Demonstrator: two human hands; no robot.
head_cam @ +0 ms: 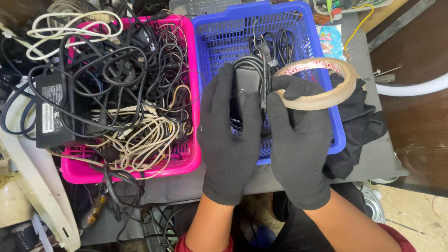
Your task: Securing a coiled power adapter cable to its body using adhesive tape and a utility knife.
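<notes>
the left hand (229, 135), in a black knit glove, is clamped around a black power adapter (245, 93) with its cord wound in loops on top. the right hand (298, 140), gloved the same way, closes on the same bundle from the other side, and a roll of clear tape (322, 84) hangs over its fingers (291, 88), the ring tilted outward. both hands hold this just above the front part of the blue basket (233, 32), where a few more black cords (275, 42) lie at the back. a black cloth (357, 126) sits bunched just right of that basket. to the left, touching it, the pink basket (186, 163) is heaped with tangled black and cream cables (135, 98), another black adapter (51, 109) resting on its left edge. i judge the wound loops may spring apart if either grip eases, since nothing binds them yet. the tape ring, only hooked on the fingers, could slide off, and thick gloves may make finding the tape end awkward.
</notes>
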